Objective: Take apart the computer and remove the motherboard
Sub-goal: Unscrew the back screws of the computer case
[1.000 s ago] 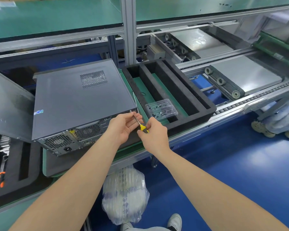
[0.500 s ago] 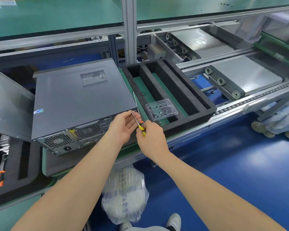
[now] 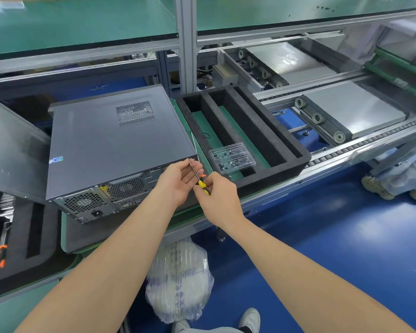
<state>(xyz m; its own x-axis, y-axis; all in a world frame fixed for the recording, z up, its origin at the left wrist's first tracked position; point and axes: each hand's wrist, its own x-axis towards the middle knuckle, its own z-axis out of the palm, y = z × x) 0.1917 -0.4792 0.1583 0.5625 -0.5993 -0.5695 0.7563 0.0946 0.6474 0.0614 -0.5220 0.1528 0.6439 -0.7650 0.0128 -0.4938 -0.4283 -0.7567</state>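
Observation:
A grey desktop computer case [image 3: 111,145] lies on its side on a green conveyor pallet, its rear panel with fans and ports facing me. My right hand [image 3: 217,195] grips the yellow-and-black handle of a small screwdriver [image 3: 199,179]. The thin shaft slants up and left, and its tip sits at the case's top rear corner. My left hand [image 3: 178,179] is at that corner, its fingers lightly curled round the shaft. Whatever the tip touches is too small to make out.
A black foam tray [image 3: 286,143] with long slots sits right of the case and holds a clear plastic box of screws [image 3: 232,157]. A loose grey side panel [image 3: 12,145] leans at the left. A bagged bundle [image 3: 178,280] sits on the blue floor below. Another person's legs [image 3: 399,183] stand at the right.
The screwdriver has tilted more upright and my right hand has shifted slightly left along the handle. My left hand has stayed at the case's corner.

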